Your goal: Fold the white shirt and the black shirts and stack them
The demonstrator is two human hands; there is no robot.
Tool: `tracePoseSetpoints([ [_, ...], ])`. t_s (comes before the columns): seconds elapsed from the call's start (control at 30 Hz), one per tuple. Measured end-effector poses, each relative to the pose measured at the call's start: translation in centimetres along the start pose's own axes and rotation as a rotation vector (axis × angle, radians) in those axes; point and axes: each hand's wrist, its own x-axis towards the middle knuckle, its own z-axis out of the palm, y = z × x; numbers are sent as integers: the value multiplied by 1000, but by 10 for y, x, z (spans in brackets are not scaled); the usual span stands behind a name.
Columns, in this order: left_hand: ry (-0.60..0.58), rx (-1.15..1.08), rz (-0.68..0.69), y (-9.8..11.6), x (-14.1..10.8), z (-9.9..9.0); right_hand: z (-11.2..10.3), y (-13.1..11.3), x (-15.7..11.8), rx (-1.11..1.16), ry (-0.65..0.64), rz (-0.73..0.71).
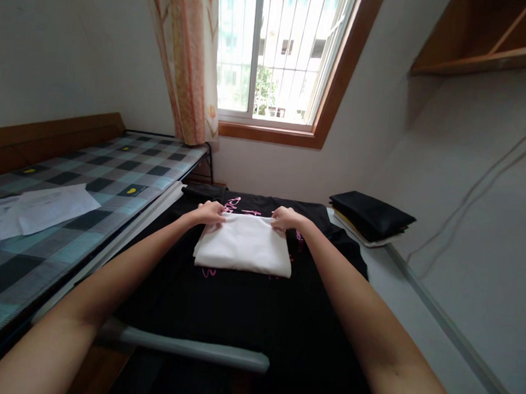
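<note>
A folded white cloth [245, 245] lies on a black garment [246, 310] with pink lettering, spread over the table. My left hand [211, 213] pinches the cloth's far left corner, its fingers closed. At the far right corner, my right hand [285, 218] grips the same cloth between thumb and fingers. Both hands rest close to the black fabric.
To the right is a stack of folded dark clothes [372, 216] on the white tabletop [400, 296]. A checkered bed [134, 173] with papers [48, 209] stands at left. A grey bar [198, 350] crosses the near edge. Beyond are a window and curtain [189, 60].
</note>
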Motion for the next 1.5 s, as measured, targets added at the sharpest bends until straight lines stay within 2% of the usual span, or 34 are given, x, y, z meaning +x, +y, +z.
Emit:
tracePoseSetpoints([
  [0.1,-23,-158,65,3,-5,-23,-21,4,-10,98,-12,-94],
  [0.17,49,-200,123,8,-11,-48,-40,9,-20,138,123,-126],
  [0.2,146,-200,168,12,-14,-62,-51,11,-26,137,234,-121],
  [0.3,573,-108,304,26,-22,-94,-74,13,-45,38,628,-71],
  [0.37,748,-15,350,33,-27,-95,-75,11,-59,-76,781,-47],
  [0.4,777,33,365,35,-28,-88,-70,11,-65,-134,811,-38],
  [0.47,732,132,393,35,-32,-60,-49,12,-75,-243,802,-28],
  [0.5,657,187,415,34,-34,-41,-34,14,-78,-294,766,-33],
  [0.57,457,292,490,30,-38,-2,-1,20,-81,-377,620,-76],
  [0.6,406,310,500,28,-41,15,14,24,-81,-389,521,-96],
  [0.63,387,323,490,26,-43,29,28,29,-81,-385,435,-105],
  [0.7,383,320,481,23,-45,45,46,36,-80,-356,385,-92],
  [0.8,345,245,516,19,-47,44,48,40,-78,-327,347,-75],
  [0.87,299,156,523,20,-46,36,39,37,-76,-315,270,-77],
  [0.93,278,66,472,23,-41,28,29,30,-70,-310,232,-83],
  [1.0,311,9,390,30,-31,22,20,20,-59,-299,310,-85],
  [1.1,411,-6,333,43,-4,19,15,1,-33,-222,504,-83],
  [1.2,425,29,324,56,24,27,21,-14,-3,-117,569,-54],
  [1.3,354,66,254,60,41,43,36,-18,19,-71,510,-18],
  [1.4,271,56,173,55,43,58,52,-12,26,-50,385,8],
  [1.5,239,17,107,46,36,64,61,-3,21,-34,348,27],
])
